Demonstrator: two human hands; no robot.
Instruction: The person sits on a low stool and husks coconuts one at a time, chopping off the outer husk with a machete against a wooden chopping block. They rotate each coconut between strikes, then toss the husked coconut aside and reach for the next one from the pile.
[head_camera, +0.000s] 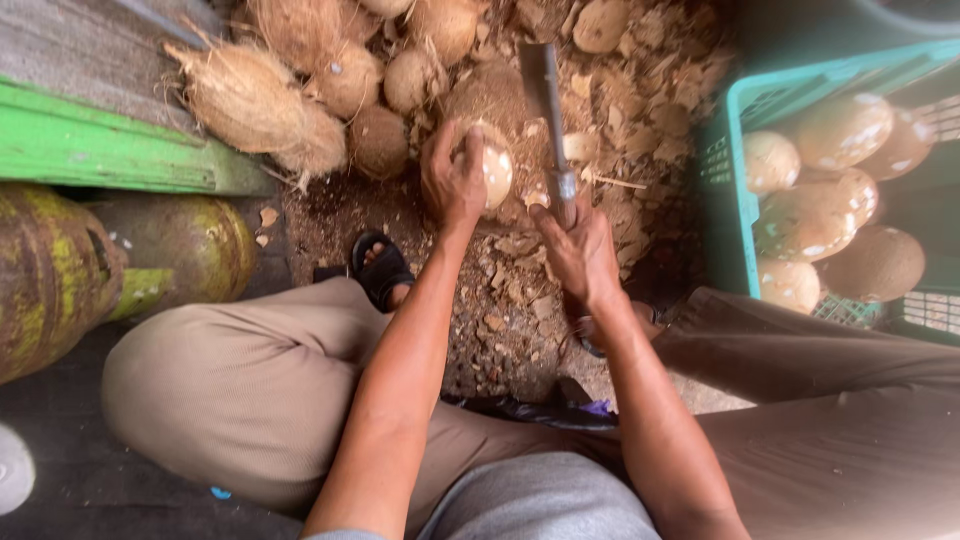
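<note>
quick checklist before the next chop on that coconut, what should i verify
1. Left hand grips the coconut from above: ok, held firm.
2. Right hand closed round the cleaver handle: ok.
3. Left fingers clear of the blade path: not ok, they wrap the shell close beside the blade.
4. Sandalled foot out of the swing: ok, it lies below the coconut, off to the side.
5. Footing under the coconut: cannot tell, it sits among loose shell chips.
6. Crate for peeled coconuts near: ok, on the right.
</note>
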